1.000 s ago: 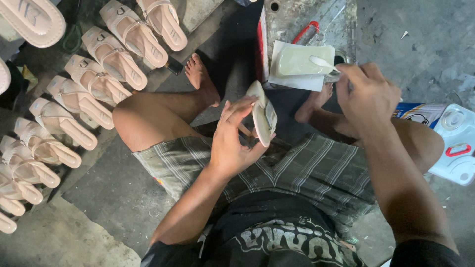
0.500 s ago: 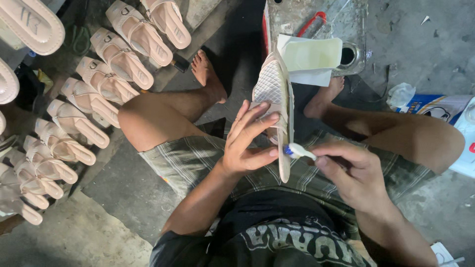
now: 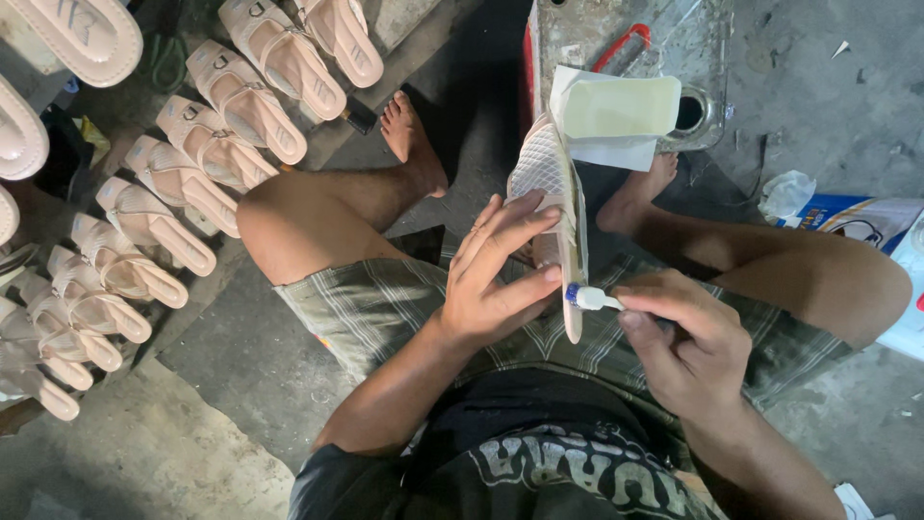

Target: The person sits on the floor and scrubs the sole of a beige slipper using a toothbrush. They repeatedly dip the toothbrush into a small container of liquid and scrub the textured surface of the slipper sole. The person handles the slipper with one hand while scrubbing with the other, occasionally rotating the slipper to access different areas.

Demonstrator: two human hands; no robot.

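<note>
Left hand [image 3: 491,284] gripped pale sandal sole [image 3: 556,207] on edge over lap, fingers spread along textured face. Right hand [image 3: 683,342] pinched small brush [image 3: 592,299], blue-collared tip touching sole's near edge. Judged best: steady sole, light even strokes along rim. Long axis ran away from body, far end toward metal can [image 3: 626,58]. Finished sandals [image 3: 212,144] lined floor, left.

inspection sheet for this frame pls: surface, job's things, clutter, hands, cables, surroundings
Surface: grey concrete floor, stained.
Job's things: pale shoe sole held on edge; small brush with its blue tip at the sole's rim.
Clutter: metal can, crumpled wrapper.
Hands: left hand grips the sole; right hand holds the brush.
Cables: nothing seen.
Surroundings: rows of beige sandals at one side.
</note>
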